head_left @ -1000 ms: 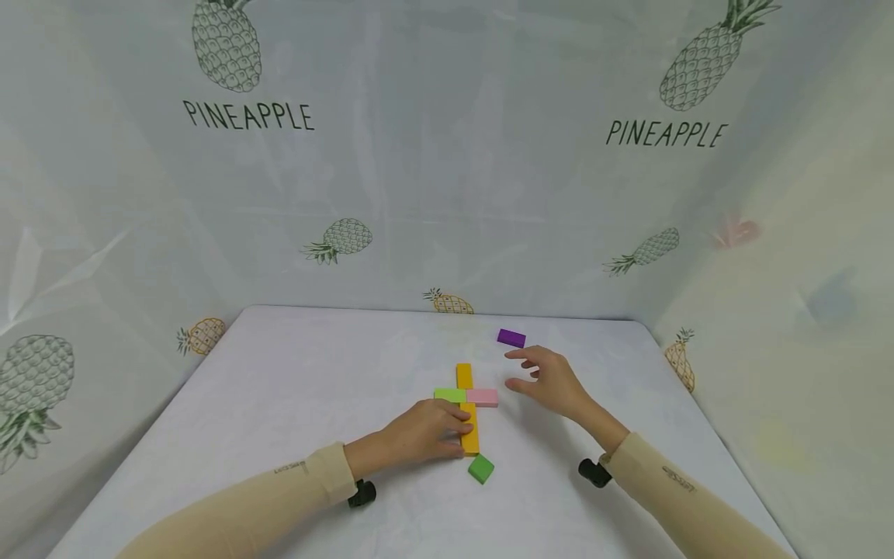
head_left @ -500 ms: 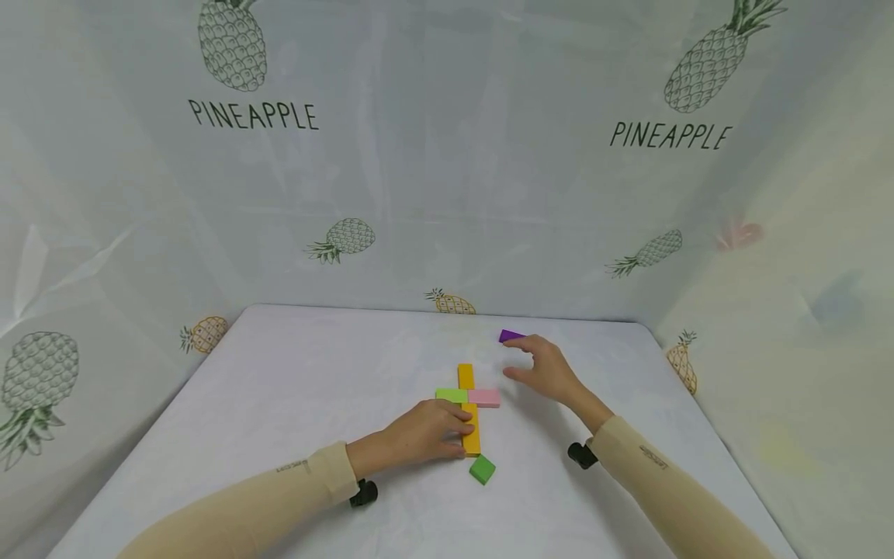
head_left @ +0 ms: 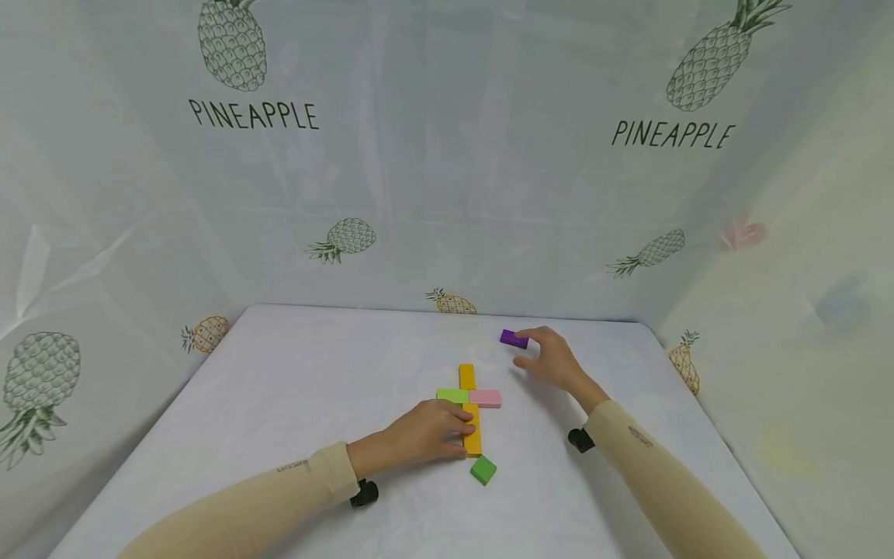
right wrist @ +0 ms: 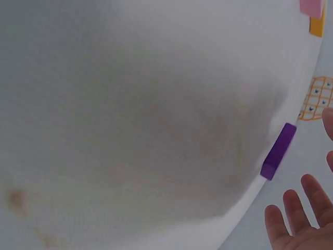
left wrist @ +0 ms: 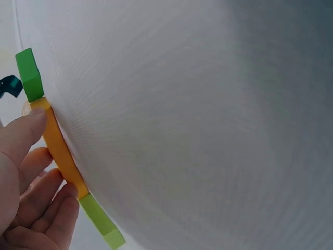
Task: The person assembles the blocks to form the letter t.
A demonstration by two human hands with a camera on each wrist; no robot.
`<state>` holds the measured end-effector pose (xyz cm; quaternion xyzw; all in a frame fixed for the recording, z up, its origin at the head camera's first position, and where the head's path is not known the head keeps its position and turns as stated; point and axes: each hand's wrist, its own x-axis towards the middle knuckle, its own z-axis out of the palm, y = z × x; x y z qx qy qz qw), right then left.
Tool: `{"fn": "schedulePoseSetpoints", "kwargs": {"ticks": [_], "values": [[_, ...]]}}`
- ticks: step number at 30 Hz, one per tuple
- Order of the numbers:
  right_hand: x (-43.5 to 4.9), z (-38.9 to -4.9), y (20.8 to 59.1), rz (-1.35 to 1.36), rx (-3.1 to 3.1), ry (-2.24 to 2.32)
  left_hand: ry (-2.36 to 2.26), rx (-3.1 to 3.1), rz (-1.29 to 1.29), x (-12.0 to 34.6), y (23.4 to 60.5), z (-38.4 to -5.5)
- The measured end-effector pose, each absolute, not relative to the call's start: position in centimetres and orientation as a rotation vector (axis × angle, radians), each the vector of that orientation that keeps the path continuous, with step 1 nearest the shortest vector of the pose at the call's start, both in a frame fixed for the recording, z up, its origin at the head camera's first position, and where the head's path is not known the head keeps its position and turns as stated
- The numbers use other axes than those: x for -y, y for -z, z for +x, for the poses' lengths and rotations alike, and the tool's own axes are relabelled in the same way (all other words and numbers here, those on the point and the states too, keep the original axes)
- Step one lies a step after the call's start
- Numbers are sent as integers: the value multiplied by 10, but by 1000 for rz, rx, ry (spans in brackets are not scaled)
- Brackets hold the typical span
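Note:
My left hand rests its relaxed fingers on the near orange block; in the left wrist view its thumb lies at one end and the other fingertips along the side. Beyond that block, a light green block and a pink block sit side by side, with another orange block behind, forming a cross. A small green block lies tilted at the near end. Towards the back, my right hand is spread beside a purple block, index fingertip overlapping it in the head view.
The blocks lie on a white table. Behind and beside it hangs a pale curtain printed with pineapples. A black wrist camera sits below the left cuff, another black camera below the right.
My right hand has moved away from me to the purple block, its fingertips now right at it. The left hand and the blocks have stayed where they were.

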<state>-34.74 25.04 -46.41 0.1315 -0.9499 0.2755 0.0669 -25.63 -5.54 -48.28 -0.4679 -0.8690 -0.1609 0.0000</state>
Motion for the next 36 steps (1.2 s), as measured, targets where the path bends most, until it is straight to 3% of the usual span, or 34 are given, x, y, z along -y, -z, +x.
{"fn": "schedulePoseSetpoints", "kwargs": {"ticks": [12, 36], "values": [[-251, -369, 469, 277, 2955, -822, 506, 2750, -1454, 55, 482, -255], [-246, -393, 484, 327, 2963, -688, 516, 2734, -1475, 55, 481, -254]]}}
